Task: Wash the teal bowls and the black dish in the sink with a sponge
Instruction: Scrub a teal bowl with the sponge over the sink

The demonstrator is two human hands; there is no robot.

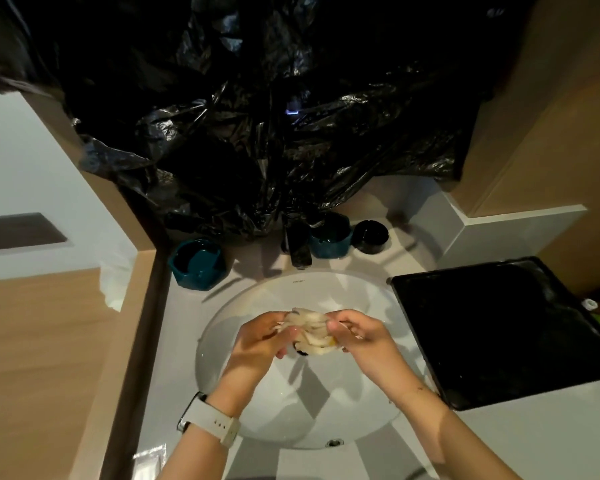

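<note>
A: Hands? 
B: The left hand (pixel 257 336) and right hand (pixel 359 336) are both pinching the sponge (pixel 309 329) between them, over the sink (pixel 378 299).

A: Dishes? 
B: Beyond the fingertips, along the rim: one teal bowl (pixel 197 264) far-left, another teal bowl (pixel 330 241) and the black dish (pixel 370 236) far-right. Basin below is lying open.

Operator: two bare forearms, no sleeves visible.
Left wrist carries a watch (pixel 211 420) with a pale, cream-white strap, punched holes along it, and a dark case edge.

Left hand (pixel 262 336), right hand (pixel 359 336): fingers curled, pinching.
</note>
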